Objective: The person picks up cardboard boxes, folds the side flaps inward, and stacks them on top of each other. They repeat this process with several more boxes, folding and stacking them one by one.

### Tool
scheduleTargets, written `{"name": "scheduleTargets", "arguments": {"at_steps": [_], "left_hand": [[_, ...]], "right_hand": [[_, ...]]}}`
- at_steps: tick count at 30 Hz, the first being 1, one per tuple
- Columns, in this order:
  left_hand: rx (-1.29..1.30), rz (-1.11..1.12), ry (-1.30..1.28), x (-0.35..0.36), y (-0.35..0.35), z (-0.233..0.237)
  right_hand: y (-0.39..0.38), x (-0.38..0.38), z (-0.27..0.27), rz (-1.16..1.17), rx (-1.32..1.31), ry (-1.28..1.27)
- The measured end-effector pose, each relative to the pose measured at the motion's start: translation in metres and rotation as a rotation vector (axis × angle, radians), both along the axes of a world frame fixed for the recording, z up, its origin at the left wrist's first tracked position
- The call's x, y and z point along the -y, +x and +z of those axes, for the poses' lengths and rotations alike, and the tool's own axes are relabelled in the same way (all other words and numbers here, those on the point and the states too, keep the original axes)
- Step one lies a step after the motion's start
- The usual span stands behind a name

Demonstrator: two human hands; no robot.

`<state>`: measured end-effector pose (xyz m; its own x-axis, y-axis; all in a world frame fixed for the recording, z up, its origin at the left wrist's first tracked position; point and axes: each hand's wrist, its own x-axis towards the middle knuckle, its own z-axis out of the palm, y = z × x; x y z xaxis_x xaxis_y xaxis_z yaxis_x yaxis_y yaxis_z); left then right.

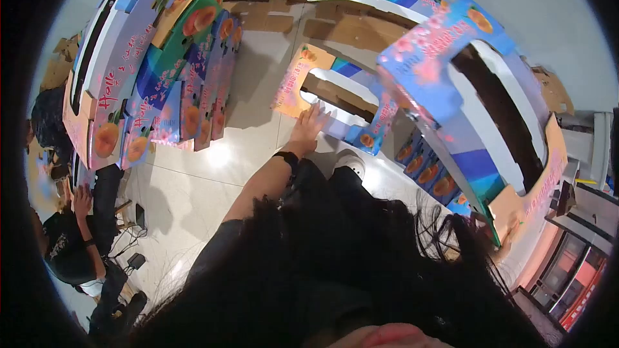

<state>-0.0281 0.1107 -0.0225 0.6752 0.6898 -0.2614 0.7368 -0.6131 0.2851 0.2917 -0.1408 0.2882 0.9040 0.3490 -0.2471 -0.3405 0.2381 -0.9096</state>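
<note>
My left hand, a dark band on its wrist, reaches to a printed cardboard fruit box with a large cut-out window. Its fingers are stretched out and touch the box's near edge by the window. At the right, my right hand shows only in part at the lower corner of a larger-looking fruit carton. That carton is tilted and raised close to me, blue and pink with peach pictures and a long opening. The fingers of my right hand are closed on its edge, partly hidden by the cardboard and my hair.
Stacked printed cartons stand at the left. More folded cartons lie under the raised one. Brown cardboard sheets are on the pale tiled floor. Another person's hand is at the far left, near cables.
</note>
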Motion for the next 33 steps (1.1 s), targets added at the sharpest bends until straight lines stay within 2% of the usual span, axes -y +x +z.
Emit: {"name": "scheduleTargets", "arguments": {"at_steps": [4,6,7,8,10,11,13,15,17,18,21,22,25,27,28,30,32,33], "left_hand": [[0.604,0.177,-0.094,-0.006,-0.022,0.002],[0.909,0.513,-0.378,-0.01,-0.034,-0.001],[1.054,0.686,-0.521,-0.015,-0.042,0.002],[1.236,0.84,-0.785,-0.026,-0.054,0.005],[1.655,1.043,-1.318,-0.028,-0.089,0.047],[1.8,1.093,-1.409,-0.028,-0.099,0.078],[1.874,1.123,-1.461,-0.033,-0.103,0.142],[1.678,1.103,-1.306,-0.042,-0.117,0.144],[1.448,1.15,-1.306,-0.05,-0.147,0.122],[1.368,1.047,-1.219,-0.056,-0.152,0.104],[1.177,1.079,-1.158,-0.063,-0.147,0.084],[1.241,1.027,-1.153,-0.069,-0.149,0.067],[1.453,0.945,-0.979,-0.084,-0.119,0.055],[1.266,0.778,-0.743,-0.096,-0.123,0.007],[1.171,0.694,-0.626,-0.099,-0.124,-0.01],[1.054,0.905,-0.689,-0.095,-0.109,-0.012],[0.926,1.078,-0.743,-0.085,-0.1,0.0],[0.972,1.148,-0.789,-0.081,-0.098,-0.001]], "right_hand": [[-0.022,-0.022,0.0,0.065,-0.032,0.033],[-0.044,-0.035,0.004,0.153,-0.016,0.042],[-0.052,-0.042,0.002,0.189,-0.047,-0.079],[-0.06,-0.05,-0.002,0.251,-0.044,-0.088],[-0.075,-0.063,-0.02,0.364,-0.042,-0.108],[-0.085,-0.069,-0.031,0.41,-0.041,-0.12],[-0.105,-0.09,-0.044,0.544,-0.058,-0.205],[-0.113,-0.103,-0.085,0.588,-0.163,-0.24],[-0.115,-0.105,-0.125,0.641,-0.223,-0.19],[-0.114,-0.105,-0.14,0.685,-0.241,-0.179],[-0.106,-0.096,-0.175,0.76,-0.321,-0.165],[-0.104,-0.093,-0.181,0.76,-0.312,-0.162],[-0.091,-0.087,-0.207,0.802,-0.281,-0.142],[-0.079,-0.084,-0.226,0.855,-0.257,-0.198],[-0.074,-0.086,-0.23,0.934,-0.214,-0.329],[-0.065,-0.091,-0.24,1.09,-0.123,-0.589],[-0.065,-0.09,-0.252,0.992,-0.24,-0.623],[-0.064,-0.088,-0.263,0.942,-0.297,-0.639]]}}
